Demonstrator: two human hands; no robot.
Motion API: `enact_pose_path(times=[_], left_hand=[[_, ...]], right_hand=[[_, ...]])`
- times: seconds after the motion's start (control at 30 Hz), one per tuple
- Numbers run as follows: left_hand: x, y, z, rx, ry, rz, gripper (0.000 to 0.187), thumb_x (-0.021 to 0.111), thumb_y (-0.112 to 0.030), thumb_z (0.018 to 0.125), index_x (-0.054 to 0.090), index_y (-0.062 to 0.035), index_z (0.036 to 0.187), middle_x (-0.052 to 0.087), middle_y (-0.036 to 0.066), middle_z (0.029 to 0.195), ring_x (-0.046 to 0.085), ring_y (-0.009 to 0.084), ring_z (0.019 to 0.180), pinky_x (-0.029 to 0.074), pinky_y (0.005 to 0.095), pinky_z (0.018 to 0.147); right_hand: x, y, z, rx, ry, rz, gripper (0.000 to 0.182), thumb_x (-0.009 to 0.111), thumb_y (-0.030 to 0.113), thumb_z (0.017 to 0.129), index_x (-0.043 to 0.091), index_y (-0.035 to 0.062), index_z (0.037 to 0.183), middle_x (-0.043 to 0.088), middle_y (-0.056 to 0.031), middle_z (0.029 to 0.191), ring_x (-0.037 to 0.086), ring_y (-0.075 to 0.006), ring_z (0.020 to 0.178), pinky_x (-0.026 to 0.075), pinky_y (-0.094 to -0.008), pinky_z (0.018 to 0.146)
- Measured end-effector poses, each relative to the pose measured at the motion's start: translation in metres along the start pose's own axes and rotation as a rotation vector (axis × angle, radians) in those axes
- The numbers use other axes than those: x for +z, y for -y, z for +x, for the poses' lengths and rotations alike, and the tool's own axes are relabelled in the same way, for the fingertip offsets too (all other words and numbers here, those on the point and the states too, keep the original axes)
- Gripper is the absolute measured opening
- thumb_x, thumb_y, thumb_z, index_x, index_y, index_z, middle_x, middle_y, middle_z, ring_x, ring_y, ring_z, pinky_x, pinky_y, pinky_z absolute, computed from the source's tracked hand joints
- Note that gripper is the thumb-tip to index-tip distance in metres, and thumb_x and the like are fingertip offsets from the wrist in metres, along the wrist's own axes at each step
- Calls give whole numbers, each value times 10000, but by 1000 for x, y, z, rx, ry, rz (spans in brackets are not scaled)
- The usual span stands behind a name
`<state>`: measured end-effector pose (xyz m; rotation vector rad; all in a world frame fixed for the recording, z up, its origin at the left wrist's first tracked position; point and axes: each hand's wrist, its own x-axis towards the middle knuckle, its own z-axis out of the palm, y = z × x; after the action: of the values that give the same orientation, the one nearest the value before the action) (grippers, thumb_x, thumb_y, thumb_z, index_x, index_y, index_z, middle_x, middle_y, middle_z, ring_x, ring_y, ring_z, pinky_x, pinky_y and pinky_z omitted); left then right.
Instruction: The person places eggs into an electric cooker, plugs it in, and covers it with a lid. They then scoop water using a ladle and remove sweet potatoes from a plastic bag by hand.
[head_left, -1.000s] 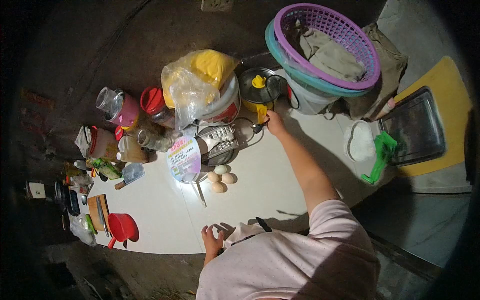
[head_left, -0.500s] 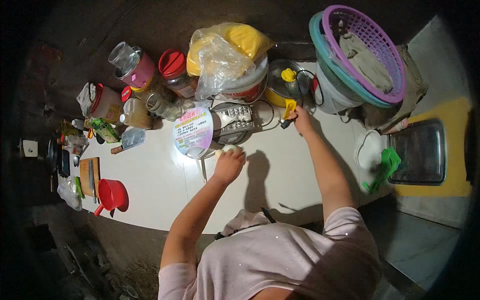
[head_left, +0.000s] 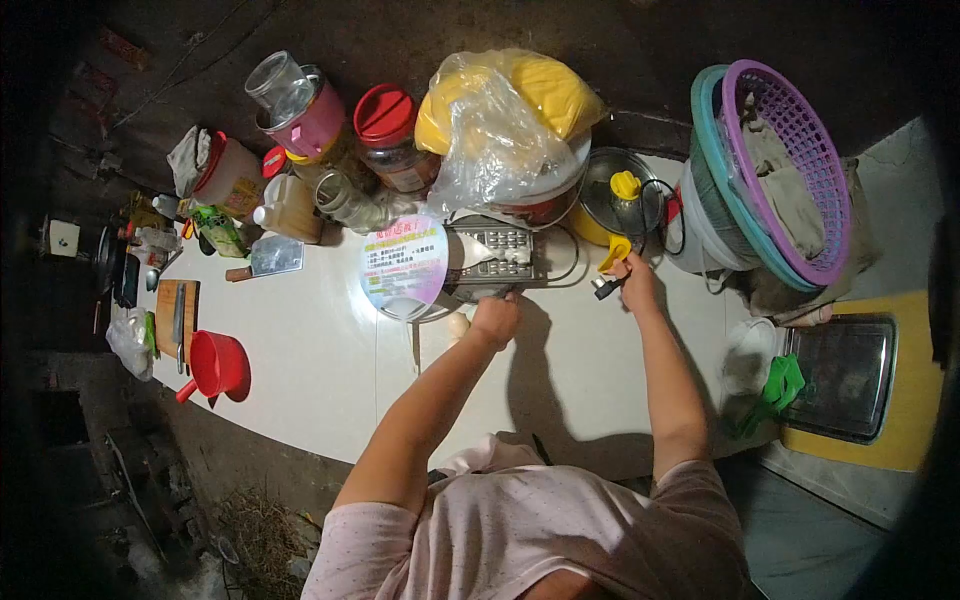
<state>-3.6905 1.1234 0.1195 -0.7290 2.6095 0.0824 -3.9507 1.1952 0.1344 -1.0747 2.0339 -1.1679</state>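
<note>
My right hand (head_left: 640, 284) is closed at the yellow handle (head_left: 615, 254) of a yellow pot (head_left: 596, 226) with a clear lid (head_left: 614, 190). A black plug (head_left: 605, 288) hangs beside those fingers. My left hand (head_left: 497, 320) is curled at the front rim of a round metal dish, its fingertips mostly hidden. Above this dish lies a metal grater (head_left: 510, 250) with a white piece of something on it. A pale, egg-like round thing (head_left: 458, 325) rests just left of my left hand. Beside the grater lies a printed round hand fan (head_left: 403, 265).
Behind stand a red-lidded jar (head_left: 386, 118), a bucket topped by a yellow bag (head_left: 520, 100), and stacked baskets (head_left: 790, 180). Leftward are a cleaver (head_left: 276, 256), a red dipper (head_left: 218, 362) and a cutting board (head_left: 170, 310). A green bag (head_left: 785, 383) lies right.
My left hand has moved off the pale round thing toward the dish's rim. My right hand stays at the pot handle. The camera view has shifted, so objects appear displaced.
</note>
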Motion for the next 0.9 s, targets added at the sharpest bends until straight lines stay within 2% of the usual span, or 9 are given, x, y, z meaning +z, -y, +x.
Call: enact_pose_path(times=[0.3,0.4,0.47,0.5,0.53,0.67,0.77,0.83,0.9], left_hand=[[4,20,-13,-84,-167,-91,181,522,-159,767,631,-36,844,629,127,927,652,241,703,513,375,561],[-6,25,-21,-51,-84,-71,183,521,-174,771,627,-39,832,630,119,912,652,232,680,517,360,557],[6,29,-21,-72,-120,-92,180,517,-175,774,623,-43,835,631,112,908,652,233,673,517,361,557],[9,30,-20,-115,-150,-116,178,513,-176,776,618,-46,837,632,105,905,652,235,665,518,361,557],[-4,29,-22,-144,-54,-120,185,497,-183,787,610,-50,848,630,96,911,651,249,687,520,373,570],[4,37,-20,-152,-68,-134,206,483,-192,798,600,-45,881,625,98,927,649,266,722,520,383,584],[3,39,-21,-158,-42,-168,228,479,-198,804,591,-32,912,619,104,939,645,272,757,519,391,604],[-2,34,-20,-176,-67,-207,238,500,-192,786,583,-30,939,617,114,929,640,286,762,516,405,616],[-5,31,-17,-172,1,-249,251,524,-191,763,581,-35,952,594,123,985,633,307,764,515,414,624]], right_hand=[[0,-15,3,17,46,9,174,510,115,865,554,-4,984,640,-102,772,617,-183,734,457,-294,663],[-4,3,-8,20,78,-7,165,511,116,862,555,-6,963,638,-99,769,618,-174,730,461,-299,653],[4,-31,-6,-10,74,5,148,516,116,861,553,-4,938,625,-94,750,614,-159,704,461,-292,637],[3,-20,-13,10,59,-81,152,519,117,861,552,-12,933,618,-95,751,609,-155,689,458,-281,632],[2,-6,-20,23,52,-71,142,525,119,856,544,-13,903,610,-114,746,599,-188,683,459,-310,627],[6,-20,-26,-6,57,-90,151,535,140,847,537,-8,872,602,-176,768,589,-287,691,456,-357,635],[4,-2,-40,40,71,-139,168,540,156,841,533,-11,859,593,-204,782,585,-332,707,453,-386,636],[9,-19,-43,-83,42,-111,184,554,176,828,529,-6,835,587,-204,756,581,-349,716,448,-408,622],[8,-15,-52,-52,34,-188,187,562,174,818,522,-9,822,583,-208,756,578,-362,718,447,-415,621]])
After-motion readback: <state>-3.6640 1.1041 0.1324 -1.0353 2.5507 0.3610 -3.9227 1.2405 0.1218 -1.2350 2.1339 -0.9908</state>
